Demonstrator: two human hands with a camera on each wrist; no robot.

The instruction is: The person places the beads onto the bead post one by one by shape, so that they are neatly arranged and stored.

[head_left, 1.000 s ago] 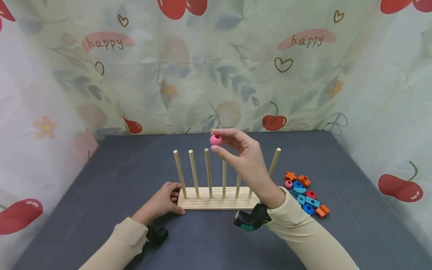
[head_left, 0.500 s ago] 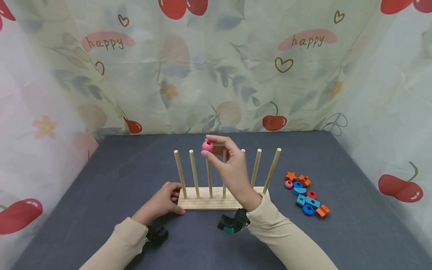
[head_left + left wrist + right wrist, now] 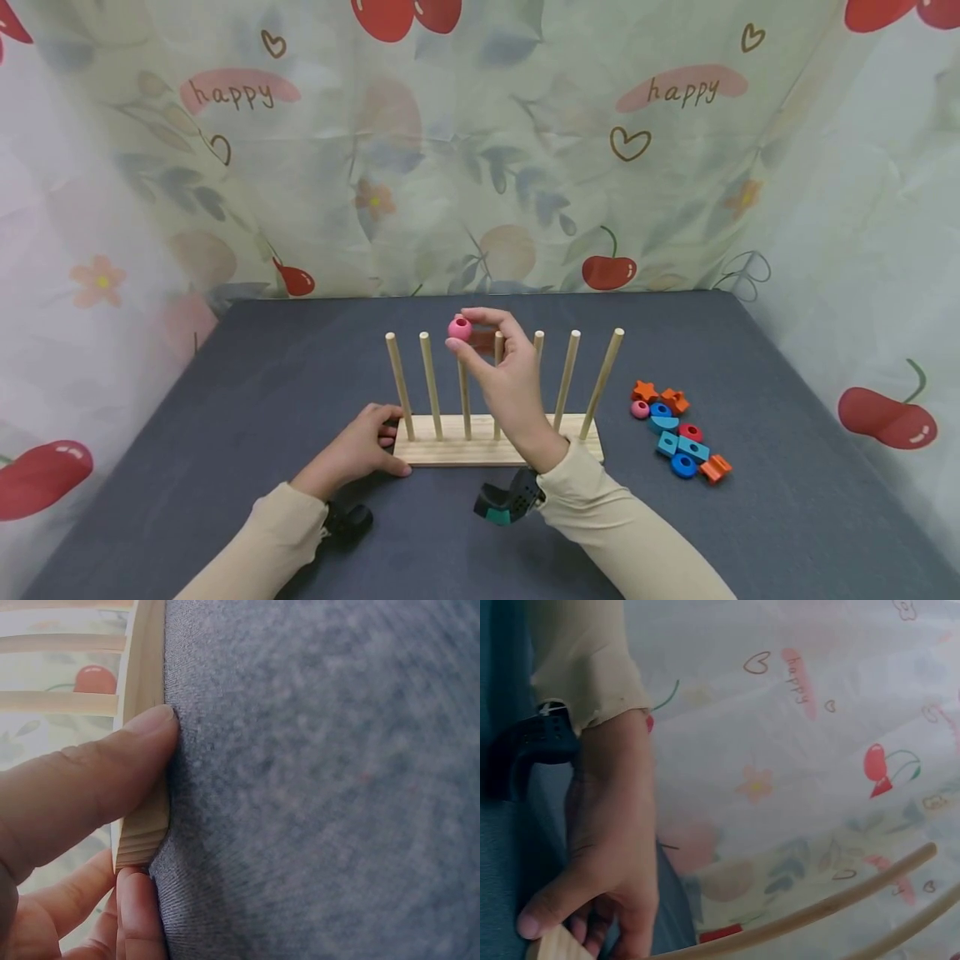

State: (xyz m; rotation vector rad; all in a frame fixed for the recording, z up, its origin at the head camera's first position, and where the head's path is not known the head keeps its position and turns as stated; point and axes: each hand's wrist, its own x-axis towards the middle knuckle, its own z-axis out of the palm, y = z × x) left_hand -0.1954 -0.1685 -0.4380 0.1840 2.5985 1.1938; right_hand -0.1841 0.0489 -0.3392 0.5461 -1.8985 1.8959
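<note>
Left hand (image 3: 360, 442) low, right hand (image 3: 513, 375) raised, both reach in wearing beige sleeves (image 3: 258, 537), the forearms from 7 and 5 o'clock respectively. On the low side, the fingers bend round the 9 o'clock end of a 7-peg wooden rack (image 3: 465, 453), gripping it with the thumb along the front edge. Above the rack, the other thumb and forefinger stand apart just enough to pinch a round pink bead (image 3: 459, 331), fingertips toward 10 o'clock. That bead is at the top of the 3rd peg (image 3: 466, 404), counted from the 9 o'clock end; whether they touch, I cannot tell. Toward the rack's 3 o'clock, 10 small orange, blue, red and pink pieces (image 3: 662, 425) lie clustered on the dark grey table (image 3: 300, 367), whose surface looks woven in the left wrist view. At 12 o'clock hangs a pale curtain (image 3: 442, 167) printed with cherries, hearts, leaves and "happy" 2 times; whiter printed sheets (image 3: 862, 250) flank it at 10 and 2.
</note>
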